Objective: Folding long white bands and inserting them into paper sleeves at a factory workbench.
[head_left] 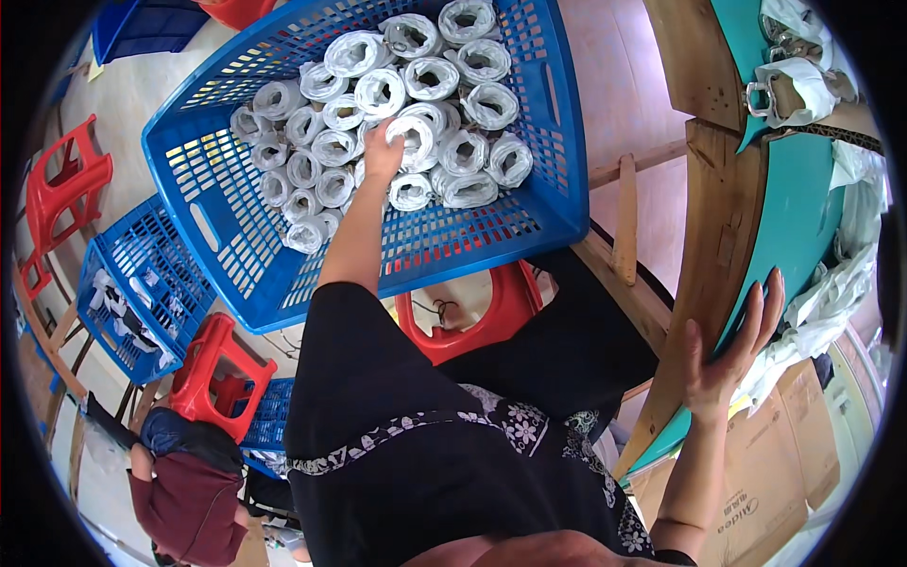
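A big blue plastic basket (557,203) stands in front of me, holding several white rolls, each coiled in a crinkly wrapping with a hole in its middle. My left hand (381,154) reaches into it and grips the side of one white roll (413,142), which sits above its neighbours. The fingers are partly hidden behind that roll. Off to the right, my right hand (732,354) is open, its fingers stretched out over the edge of a wood-rimmed table with a green top (798,217). It holds nothing.
White wrapped pieces, one with a metal buckle (759,97), lie along the table's far side. A cardboard box (770,454) stands below right. Red stools (222,378) and a smaller blue basket (142,236) are at left. A person in a maroon top (194,496) is at lower left.
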Tool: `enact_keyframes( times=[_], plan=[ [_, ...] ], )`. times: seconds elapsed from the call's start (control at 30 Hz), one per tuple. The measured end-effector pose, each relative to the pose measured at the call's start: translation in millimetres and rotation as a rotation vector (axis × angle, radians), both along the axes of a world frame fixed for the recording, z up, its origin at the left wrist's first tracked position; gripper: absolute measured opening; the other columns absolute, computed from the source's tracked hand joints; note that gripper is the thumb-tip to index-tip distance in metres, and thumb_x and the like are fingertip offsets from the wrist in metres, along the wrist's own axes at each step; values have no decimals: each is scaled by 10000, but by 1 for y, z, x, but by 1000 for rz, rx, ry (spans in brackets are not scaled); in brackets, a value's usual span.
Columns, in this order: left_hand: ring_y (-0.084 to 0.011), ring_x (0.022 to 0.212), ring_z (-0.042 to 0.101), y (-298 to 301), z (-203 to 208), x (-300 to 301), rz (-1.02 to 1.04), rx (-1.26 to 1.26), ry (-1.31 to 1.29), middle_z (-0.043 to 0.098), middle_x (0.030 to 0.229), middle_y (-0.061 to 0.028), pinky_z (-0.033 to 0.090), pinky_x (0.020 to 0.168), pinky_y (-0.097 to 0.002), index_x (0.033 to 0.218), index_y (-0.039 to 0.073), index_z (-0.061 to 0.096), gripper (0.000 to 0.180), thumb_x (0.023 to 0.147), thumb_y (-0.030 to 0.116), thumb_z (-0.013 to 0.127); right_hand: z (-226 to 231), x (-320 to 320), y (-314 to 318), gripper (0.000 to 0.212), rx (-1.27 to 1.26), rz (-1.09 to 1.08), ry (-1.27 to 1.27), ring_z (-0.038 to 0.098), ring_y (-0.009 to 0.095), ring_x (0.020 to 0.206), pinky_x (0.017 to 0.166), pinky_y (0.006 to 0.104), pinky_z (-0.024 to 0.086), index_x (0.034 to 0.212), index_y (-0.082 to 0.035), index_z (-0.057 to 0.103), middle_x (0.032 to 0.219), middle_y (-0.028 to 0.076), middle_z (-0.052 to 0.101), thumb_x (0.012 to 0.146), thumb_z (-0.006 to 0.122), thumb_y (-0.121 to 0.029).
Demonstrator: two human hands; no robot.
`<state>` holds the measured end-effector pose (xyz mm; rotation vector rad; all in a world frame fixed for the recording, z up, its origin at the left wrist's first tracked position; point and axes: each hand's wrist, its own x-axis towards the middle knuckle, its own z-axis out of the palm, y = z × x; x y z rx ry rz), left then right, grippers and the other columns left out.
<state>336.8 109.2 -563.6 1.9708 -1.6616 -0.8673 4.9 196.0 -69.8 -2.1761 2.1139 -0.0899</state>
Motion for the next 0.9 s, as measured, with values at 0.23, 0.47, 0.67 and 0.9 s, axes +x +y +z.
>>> enact_keyframes(
  times=[0.23, 0.47, 0.67, 0.9],
  plan=[
    [-381, 1002, 554, -17, 39, -61, -142, 118, 66, 554, 1134, -197, 450, 858, -436, 1158, 75, 515, 387, 773, 104, 520, -1, 0, -1, 642, -23, 4, 26, 266, 433, 1290, 1040, 519, 221, 1341, -42, 345, 1402, 241, 275, 783, 623, -194],
    [-356, 980, 572, -44, 43, -52, -560, 191, -34, 551, 1150, -189, 470, 833, -425, 1174, 82, 505, 421, 762, -2, 512, 3, 2, -1, 648, -10, 4, 34, 252, 382, 1317, 1061, 457, 231, 1361, -20, 314, 1421, 213, 245, 800, 602, -170],
    [-331, 1070, 529, -44, 24, -44, -667, 196, 15, 521, 1202, -164, 445, 895, -408, 1199, 113, 497, 453, 769, -25, 518, 0, 6, 0, 635, -23, -1, 35, 262, 375, 1314, 1060, 457, 233, 1353, -10, 325, 1414, 213, 261, 802, 597, -168],
    [-385, 1154, 452, -4, 70, -18, -365, -40, 258, 422, 1289, -189, 390, 970, -388, 1204, 147, 481, 434, 795, 10, 535, 1, 4, -3, 623, -10, 11, 54, 266, 382, 1309, 1063, 454, 221, 1346, 4, 332, 1410, 223, 271, 802, 584, -164]
  ],
)
